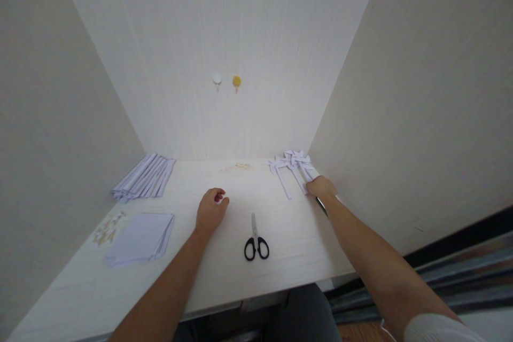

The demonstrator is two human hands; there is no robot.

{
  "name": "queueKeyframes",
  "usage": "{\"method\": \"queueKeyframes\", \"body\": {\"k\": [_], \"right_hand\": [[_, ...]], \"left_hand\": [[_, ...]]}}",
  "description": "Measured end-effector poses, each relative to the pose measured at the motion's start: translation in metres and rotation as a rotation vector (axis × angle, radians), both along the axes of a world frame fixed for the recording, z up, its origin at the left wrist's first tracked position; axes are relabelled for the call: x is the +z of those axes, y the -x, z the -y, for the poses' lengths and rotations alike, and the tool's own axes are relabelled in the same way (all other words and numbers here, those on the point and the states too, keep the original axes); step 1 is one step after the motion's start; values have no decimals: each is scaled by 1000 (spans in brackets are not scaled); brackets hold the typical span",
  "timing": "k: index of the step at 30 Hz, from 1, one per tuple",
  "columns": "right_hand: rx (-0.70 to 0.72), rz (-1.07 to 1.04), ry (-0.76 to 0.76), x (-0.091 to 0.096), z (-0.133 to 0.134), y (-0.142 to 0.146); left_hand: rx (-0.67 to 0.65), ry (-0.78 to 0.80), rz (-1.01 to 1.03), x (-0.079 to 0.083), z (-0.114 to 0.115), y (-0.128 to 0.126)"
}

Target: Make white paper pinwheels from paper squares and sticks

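My left hand (211,209) rests on the white desk (224,278) near its middle, fingers curled loosely inward with nothing visible in them. My right hand (321,187) reaches to the desk's right side and lies on the near end of a pile of folded white paper pieces with long tails (294,166); its fingers are bent down over the paper, and I cannot make out whether they grip a piece. Black-handled scissors (255,243) lie shut between my two forearms, blades pointing away from me.
A bundle of long folded paper strips (145,175) lies at the back left. A stack of pale square sheets (141,236) sits at the front left, with paper scraps (107,228) beside it. Two small hooks, white (217,79) and yellow (236,81), are on the back wall. Walls enclose three sides.
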State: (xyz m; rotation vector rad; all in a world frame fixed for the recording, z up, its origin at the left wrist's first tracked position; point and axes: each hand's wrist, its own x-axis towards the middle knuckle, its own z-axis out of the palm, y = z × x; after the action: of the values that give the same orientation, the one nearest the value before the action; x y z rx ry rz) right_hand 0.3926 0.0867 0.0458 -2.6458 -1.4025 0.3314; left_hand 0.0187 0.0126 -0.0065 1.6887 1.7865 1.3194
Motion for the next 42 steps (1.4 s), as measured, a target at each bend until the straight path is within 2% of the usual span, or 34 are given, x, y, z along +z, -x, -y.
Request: {"method": "queueKeyframes", "body": {"k": [8,14,16,19,22,25,30,34,37,39,42], "right_hand": [[18,29,-76,-6,4,1],[123,30,-270,-3,13,5],[186,5,-344,-5,20,19],[338,-78,-428,-20,37,58],[484,-189,-442,-43,65,108],[532,-260,-423,-60,92,142],[545,-302,-405,-60,112,154],[583,-320,-414,-56,126,157],[619,-345,-442,-56,137,161],[639,-368,-463,-57,144,164],[659,-397,-485,-57,151,166]], "left_hand": [[-1,1,-15,1,0,-1],[-4,7,-53,1,2,0],[-5,13,-69,1,2,0],[0,38,-102,1,2,-1],[2,79,-142,1,4,-2],[-11,123,-175,0,5,1],[-38,175,-195,3,9,2],[-115,203,-201,15,21,2],[-180,181,-221,31,41,25],[-149,151,-246,41,62,58],[-33,143,-302,48,99,118]]}}
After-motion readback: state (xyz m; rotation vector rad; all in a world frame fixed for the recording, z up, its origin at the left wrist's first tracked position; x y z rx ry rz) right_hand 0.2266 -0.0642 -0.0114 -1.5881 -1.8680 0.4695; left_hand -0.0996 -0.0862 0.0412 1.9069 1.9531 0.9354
